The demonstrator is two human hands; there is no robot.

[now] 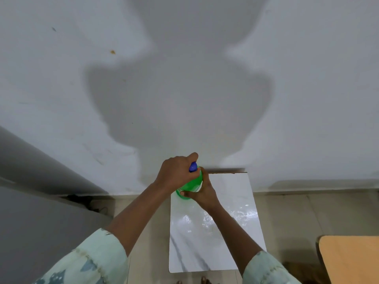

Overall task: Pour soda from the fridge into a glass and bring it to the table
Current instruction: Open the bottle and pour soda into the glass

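Observation:
A green soda bottle with a blue cap stands upright at the far left corner of a small white marble-topped table. My left hand is closed over the cap from the left. My right hand wraps around the bottle's body from the right, thumb across its front. No glass is in view.
A grey fridge stands at the left, against the white wall. A wooden table corner shows at the bottom right. Tiled floor lies between the two tables. My toes show at the bottom edge.

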